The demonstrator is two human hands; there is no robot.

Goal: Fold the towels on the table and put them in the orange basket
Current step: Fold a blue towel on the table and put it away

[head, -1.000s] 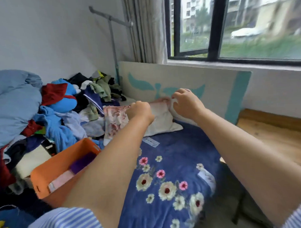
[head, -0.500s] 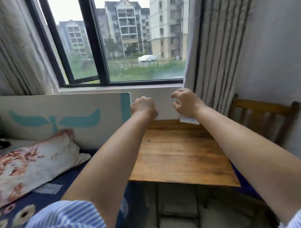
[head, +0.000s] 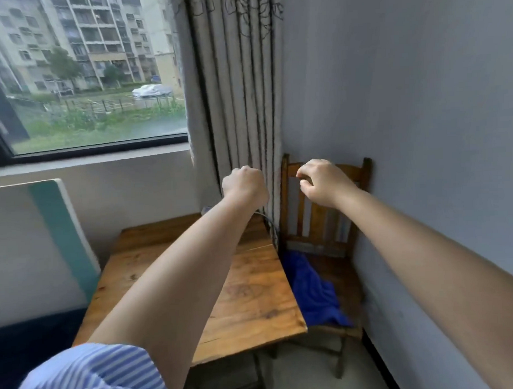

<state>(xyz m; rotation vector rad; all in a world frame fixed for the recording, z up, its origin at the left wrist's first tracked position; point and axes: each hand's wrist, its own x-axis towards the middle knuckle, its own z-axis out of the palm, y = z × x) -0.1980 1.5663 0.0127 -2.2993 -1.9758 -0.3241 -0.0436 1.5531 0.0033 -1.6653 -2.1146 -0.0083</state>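
Observation:
A blue towel [head: 314, 294] lies crumpled on the seat of a wooden chair [head: 323, 218] in the corner, to the right of a bare wooden table [head: 247, 296]. My left hand [head: 245, 186] is held out above the table's far edge, curled into a fist with nothing in it. My right hand [head: 324, 181] hovers in front of the chair's backrest, fingers loosely curled and empty. Both arms are stretched forward. The orange basket is out of sight.
A striped curtain [head: 240, 93] hangs behind the table beside a window [head: 85, 72]. A white and teal board [head: 55, 227] leans at the left. A grey wall [head: 421, 115] bounds the right side. A dark blue bed edge [head: 28, 342] shows at lower left.
My view has swung right, from the bed with the clothes pile and orange basket, past the window, to the table and chair. Both hands stayed raised and empty, the right fingers loosening.

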